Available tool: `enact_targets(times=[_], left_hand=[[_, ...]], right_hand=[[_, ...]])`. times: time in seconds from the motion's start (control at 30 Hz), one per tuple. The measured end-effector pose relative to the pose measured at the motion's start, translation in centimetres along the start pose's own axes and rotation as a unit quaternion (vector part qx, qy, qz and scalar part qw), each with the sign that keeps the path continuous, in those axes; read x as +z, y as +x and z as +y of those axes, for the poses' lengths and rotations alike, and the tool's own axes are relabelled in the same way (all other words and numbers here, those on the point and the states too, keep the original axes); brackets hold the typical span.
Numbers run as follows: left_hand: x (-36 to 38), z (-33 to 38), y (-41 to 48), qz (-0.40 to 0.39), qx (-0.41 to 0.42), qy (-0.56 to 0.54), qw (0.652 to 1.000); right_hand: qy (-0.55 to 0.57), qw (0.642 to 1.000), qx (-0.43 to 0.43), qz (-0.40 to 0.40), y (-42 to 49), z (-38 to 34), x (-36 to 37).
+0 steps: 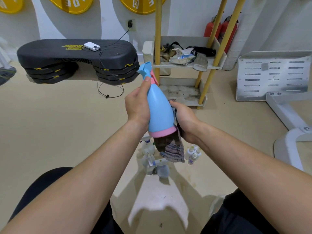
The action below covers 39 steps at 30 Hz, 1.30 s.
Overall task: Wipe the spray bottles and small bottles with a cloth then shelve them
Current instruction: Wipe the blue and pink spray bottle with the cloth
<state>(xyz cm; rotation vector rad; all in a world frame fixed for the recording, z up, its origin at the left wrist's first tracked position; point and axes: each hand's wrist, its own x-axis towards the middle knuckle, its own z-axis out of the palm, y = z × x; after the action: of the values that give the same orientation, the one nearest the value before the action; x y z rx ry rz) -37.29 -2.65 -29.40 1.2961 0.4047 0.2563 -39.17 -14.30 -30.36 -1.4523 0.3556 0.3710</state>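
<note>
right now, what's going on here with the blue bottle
A person is wiping a blue spray bottle held up over the floor. The left hand grips it near the neck, while the right hand presses a dark cloth against its lower side and base. Other spray bottles and small bottles stand on the floor underneath, not yet shelved. The shelf stands just ahead.

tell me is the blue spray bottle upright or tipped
Tipped: the spray bottle leans, nozzle up-left of its pink base, held in the left hand.
</note>
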Motion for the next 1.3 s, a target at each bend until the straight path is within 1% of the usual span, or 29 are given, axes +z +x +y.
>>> enact_targets(times=[0.07,0.13,0.23,0.3,0.37,0.43,0.5,0.57,0.63,0.73,0.8,0.9,1.0,1.17,1.3], left_hand=[[-0.6,-0.5,-0.5,-0.003,0.044,0.041,0.998],[-1.2,-1.0,-1.4,-0.019,0.084,0.095,0.992],[-2.1,-0.8,-2.3,-0.033,0.157,0.197,0.967],[-3.4,-0.4,-2.0,-0.018,0.184,0.257,0.949],[-5.0,-0.1,-1.2,0.004,0.191,0.292,0.937],[-6.4,0.2,-0.5,0.038,0.185,0.316,0.930],[-7.8,0.5,0.1,0.087,0.164,0.314,0.931],[-9.1,0.5,0.6,0.132,0.136,0.305,0.933],[-10.4,0.2,0.9,0.150,0.132,0.306,0.931],[-11.9,0.0,1.3,0.146,0.138,0.307,0.930],[-12.9,-0.5,1.7,0.135,0.142,0.316,0.928],[-14.4,-2.6,2.3,0.113,0.121,0.344,0.924],[-15.8,-6.2,2.7,0.090,0.106,0.324,0.936],[-17.9,-13.5,3.8,0.111,0.044,0.277,0.953],[-19.5,-18.8,5.4,0.103,-0.008,0.265,0.959]], right_hand=[[0.002,1.000,-0.001,0.012,-0.6,0.0,0.5],[-0.005,0.999,-0.027,0.027,-1.2,-0.4,0.9],[-0.007,0.999,-0.046,0.013,-2.1,-1.0,1.6],[-0.043,0.997,-0.059,-0.004,-2.3,-0.6,2.3],[-0.109,0.990,-0.089,-0.017,-2.3,0.0,3.1],[-0.164,0.979,-0.115,-0.023,-1.9,0.7,4.0],[-0.189,0.975,-0.114,-0.021,-1.5,1.0,4.8],[-0.173,0.980,-0.101,-0.006,-1.2,1.1,5.3],[-0.115,0.991,-0.063,0.014,-0.7,1.2,5.6],[-0.039,0.999,-0.002,0.001,-0.1,2.0,6.8],[-0.028,1.000,0.009,-0.005,0.6,3.5,8.4],[-0.044,0.999,0.019,0.013,1.3,6.1,11.1],[-0.038,0.998,0.050,0.000,2.4,9.5,13.6],[-0.045,0.994,0.099,0.005,7.4,18.1,15.6],[-0.070,0.990,0.124,0.015,10.9,24.3,16.2]])
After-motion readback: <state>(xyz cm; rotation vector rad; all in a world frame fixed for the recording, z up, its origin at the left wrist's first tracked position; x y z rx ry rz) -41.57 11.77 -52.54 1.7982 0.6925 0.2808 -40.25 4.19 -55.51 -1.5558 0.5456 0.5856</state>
